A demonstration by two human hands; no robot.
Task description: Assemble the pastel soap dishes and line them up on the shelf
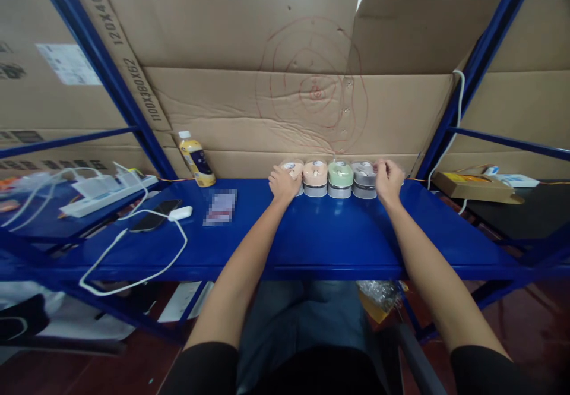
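Watching from afar, I have the left hand [285,182] bent over the leftmost container [294,167] and the right hand [389,181] curled beside the grey container [364,180]; I cannot tell whether either grips. A peach container [315,180] and a green container [340,179] stand between, the four lined up on the blue counter [333,237].
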